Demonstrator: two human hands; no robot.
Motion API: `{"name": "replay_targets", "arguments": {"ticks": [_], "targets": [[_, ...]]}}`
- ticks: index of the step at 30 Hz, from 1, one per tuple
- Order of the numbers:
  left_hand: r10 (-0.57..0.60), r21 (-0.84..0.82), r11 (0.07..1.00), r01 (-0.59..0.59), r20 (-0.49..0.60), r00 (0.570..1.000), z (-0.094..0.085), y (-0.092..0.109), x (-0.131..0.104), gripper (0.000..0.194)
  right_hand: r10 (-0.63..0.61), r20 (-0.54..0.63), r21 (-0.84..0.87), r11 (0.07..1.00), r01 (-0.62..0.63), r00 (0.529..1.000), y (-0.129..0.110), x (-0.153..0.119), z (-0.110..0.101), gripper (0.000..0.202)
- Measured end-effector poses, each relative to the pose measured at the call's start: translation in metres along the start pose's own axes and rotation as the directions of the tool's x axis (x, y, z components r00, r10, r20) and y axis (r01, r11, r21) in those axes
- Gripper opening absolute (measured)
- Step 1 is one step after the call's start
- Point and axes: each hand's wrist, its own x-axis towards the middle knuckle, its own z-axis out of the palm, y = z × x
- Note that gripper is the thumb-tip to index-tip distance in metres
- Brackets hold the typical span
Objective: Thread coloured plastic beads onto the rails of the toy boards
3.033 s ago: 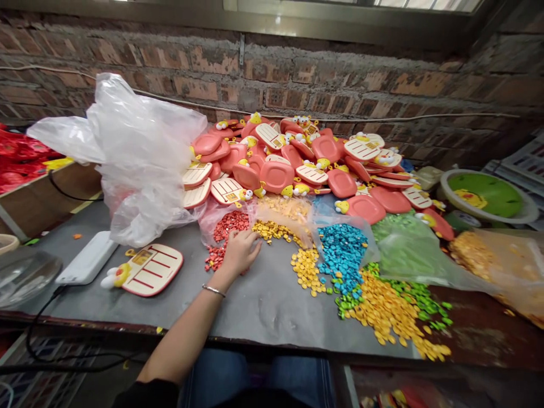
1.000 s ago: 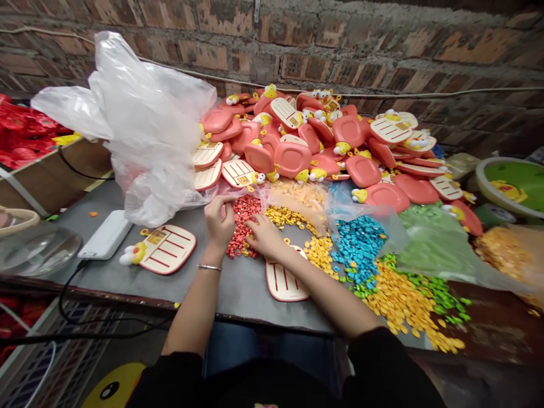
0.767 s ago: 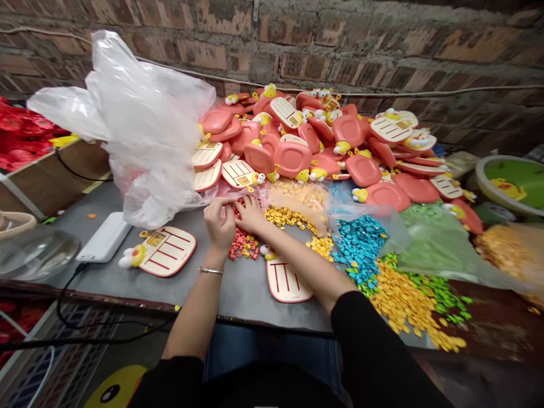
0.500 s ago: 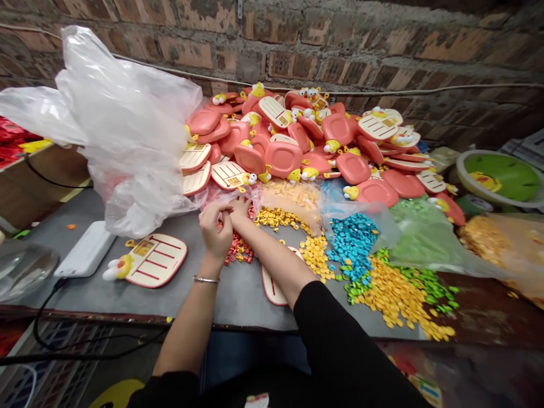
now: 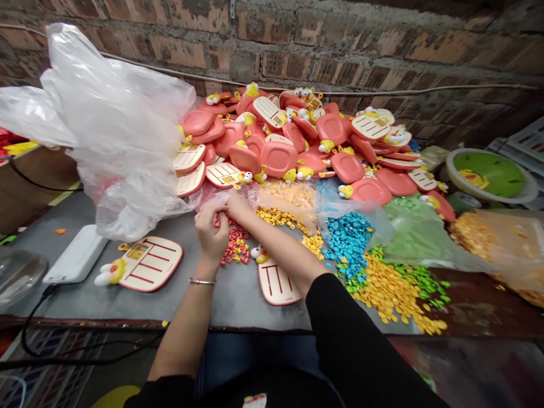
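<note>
My left hand [image 5: 211, 231] has its fingers curled, close to the small red pieces [image 5: 234, 242]; what it grips, if anything, is too small to name. Crossing beyond it, my right hand [image 5: 238, 207] is at the pink plastic bag [image 5: 215, 194], and its fingers are mostly hidden. Under my right forearm lies a cream board with red slots [image 5: 276, 283], its duck head at the top. A similar board [image 5: 153, 263] rests to the left of my left hand.
Red-backed boards [image 5: 278, 158] are heaped against the brick wall. Yellow [image 5: 312, 245], blue [image 5: 348, 238], orange [image 5: 389, 286] and green pieces [image 5: 425, 283] spread rightward. A white plastic bag [image 5: 123, 141], a power bank [image 5: 77, 255] and a green basin [image 5: 488, 173] stand around.
The view has shifted slightly. My right hand has moved a little left and nearer to my left hand, and the duck head of the board under my right arm now shows.
</note>
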Motion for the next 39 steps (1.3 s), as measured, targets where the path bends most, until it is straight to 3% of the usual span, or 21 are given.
{"name": "replay_targets", "arguments": {"ticks": [3,5,9,12,16,20,23,27,33,39], "targets": [[-0.006,0.002,1.000,0.006,0.021,1.000,0.000,0.001,0.000,0.017,0.051,-0.057,-0.098,0.994,-0.057,0.997,-0.001,-0.011,-0.008,0.014],[-0.012,0.012,1.000,0.011,0.047,0.999,0.000,0.004,0.000,0.017,-0.011,-0.059,-0.083,0.997,0.006,0.998,0.000,-0.021,-0.015,0.016],[0.024,0.014,1.000,-0.026,0.125,0.992,0.001,0.005,-0.001,0.017,-0.081,-0.106,0.109,0.990,0.093,0.991,0.014,-0.053,-0.036,0.022],[0.039,0.027,0.998,-0.049,0.292,0.956,0.005,0.004,-0.003,0.018,-0.034,-0.196,0.288,0.953,0.090,0.980,0.034,-0.088,-0.057,0.022],[0.046,0.063,0.993,-0.100,0.578,0.815,0.010,0.004,-0.008,0.021,0.082,-0.258,0.425,0.905,0.037,0.963,0.063,-0.140,-0.071,0.020],[0.104,0.011,0.984,-0.177,0.772,0.627,0.014,0.008,-0.017,0.011,0.071,-0.335,0.339,0.939,0.050,0.939,0.086,-0.173,-0.064,0.021],[0.130,-0.021,0.975,-0.219,0.860,0.494,0.014,0.010,-0.024,0.018,0.031,-0.326,0.250,0.967,0.054,0.945,0.096,-0.183,-0.058,0.020],[0.133,-0.040,0.967,-0.250,0.920,0.368,0.013,0.011,-0.028,0.032,0.023,-0.283,0.231,0.972,0.045,0.959,0.099,-0.186,-0.058,0.020],[0.084,-0.029,0.974,-0.226,0.967,0.240,0.015,0.012,-0.023,0.044,-0.036,-0.171,0.190,0.979,0.069,0.985,0.098,-0.187,-0.077,0.022],[0.057,-0.005,0.969,-0.247,0.978,0.203,0.016,0.012,-0.021,0.042,-0.054,-0.192,0.159,0.984,0.085,0.980,0.100,-0.187,-0.085,0.016]]}}
